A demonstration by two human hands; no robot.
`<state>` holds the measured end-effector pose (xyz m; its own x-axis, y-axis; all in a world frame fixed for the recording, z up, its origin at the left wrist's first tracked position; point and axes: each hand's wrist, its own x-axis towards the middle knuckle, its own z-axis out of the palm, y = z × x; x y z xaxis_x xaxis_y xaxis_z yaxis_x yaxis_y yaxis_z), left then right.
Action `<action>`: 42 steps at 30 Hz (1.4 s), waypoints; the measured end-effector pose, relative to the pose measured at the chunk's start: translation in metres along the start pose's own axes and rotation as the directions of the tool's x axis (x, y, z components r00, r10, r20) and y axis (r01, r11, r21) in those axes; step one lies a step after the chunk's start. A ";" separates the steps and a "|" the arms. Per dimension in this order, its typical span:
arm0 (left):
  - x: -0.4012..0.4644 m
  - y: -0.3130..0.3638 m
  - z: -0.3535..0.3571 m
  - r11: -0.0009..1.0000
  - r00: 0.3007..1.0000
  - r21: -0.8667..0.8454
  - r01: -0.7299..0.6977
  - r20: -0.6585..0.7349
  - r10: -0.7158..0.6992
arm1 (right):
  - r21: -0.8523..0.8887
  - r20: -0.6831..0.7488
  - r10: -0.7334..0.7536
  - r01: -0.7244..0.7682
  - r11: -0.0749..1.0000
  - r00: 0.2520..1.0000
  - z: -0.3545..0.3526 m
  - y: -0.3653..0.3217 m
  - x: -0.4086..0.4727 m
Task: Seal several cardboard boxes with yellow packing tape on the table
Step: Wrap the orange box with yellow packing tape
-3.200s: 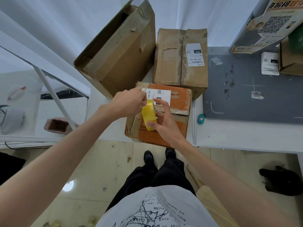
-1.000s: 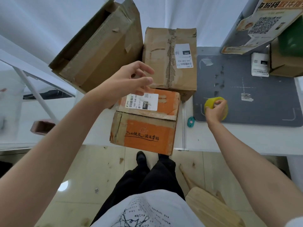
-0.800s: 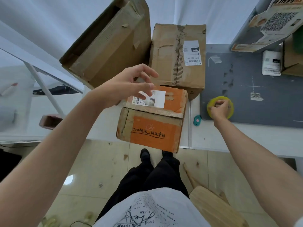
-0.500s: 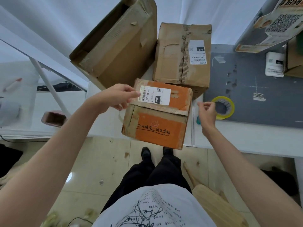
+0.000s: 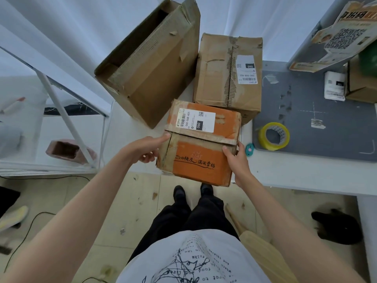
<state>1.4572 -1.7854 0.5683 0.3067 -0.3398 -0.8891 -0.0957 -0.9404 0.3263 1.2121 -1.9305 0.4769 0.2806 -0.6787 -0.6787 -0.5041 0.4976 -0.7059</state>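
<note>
The person wore a white T-shirt (image 5: 189, 260) printed with black scribbled line art and lettering, black trousers (image 5: 189, 221) and black shoes (image 5: 179, 193). Both forearms were bare, the left hand (image 5: 142, 149) and right hand (image 5: 237, 160) ungloved.

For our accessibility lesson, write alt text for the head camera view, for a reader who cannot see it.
Two bare hands, left hand and right hand, grip the sides of an orange box at the table edge. A yellow tape roll lies on a grey mat to the right, with two brown boxes behind.
</note>
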 end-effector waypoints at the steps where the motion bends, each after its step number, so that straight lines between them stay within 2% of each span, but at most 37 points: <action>1: 0.001 0.000 0.001 1.000 1.000 0.013 -0.006 -0.012 0.006 | -0.002 0.009 -0.005 0.005 1.000 1.000 -0.002 0.001 -0.001; 8: 0.007 -0.003 -0.003 0.996 1.000 0.084 0.028 -0.016 -0.026 | -0.004 0.036 -0.020 0.020 1.000 0.999 -0.007 -0.001 -0.007; 12: 0.004 0.003 -0.010 0.990 1.000 0.143 -0.013 0.013 0.011 | -0.021 0.023 -0.054 0.055 0.998 0.998 -0.016 -0.011 -0.009; 15: -0.010 0.016 -0.020 0.980 0.993 0.186 -0.070 0.108 0.050 | -0.020 0.003 -0.085 0.085 0.996 0.996 -0.033 -0.028 -0.015; 19: -0.041 0.037 -0.036 0.961 0.942 0.198 -0.195 0.311 0.127 | -0.017 -0.001 -0.137 0.137 0.990 0.991 -0.068 -0.055 -0.033; 21: -0.057 0.052 -0.041 0.950 0.926 0.198 -0.242 0.340 0.165 | -0.025 -0.005 -0.166 0.166 0.986 0.986 -0.083 -0.072 -0.041; 25: -0.081 0.088 -0.054 0.930 0.916 0.162 -0.330 0.292 0.274 | -0.079 -0.016 -0.225 0.223 0.972 0.974 -0.105 -0.114 -0.051; 31: -0.118 0.139 -0.079 0.892 0.883 0.056 -0.449 0.176 0.434 | -0.094 0.039 -0.197 0.200 0.975 0.980 -0.124 -0.159 -0.061; 42: -0.137 0.165 -0.090 0.830 0.818 -0.029 -0.556 0.160 0.553 | -0.145 0.090 -0.238 0.250 0.957 0.967 -0.160 -0.191 -0.073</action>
<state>1.4843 -1.8926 0.7728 0.0467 -0.8005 -0.5975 -0.2228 -0.5914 0.7750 1.1578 -2.0625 0.6935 0.4652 -0.7261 -0.5063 -0.5310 0.2287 -0.8159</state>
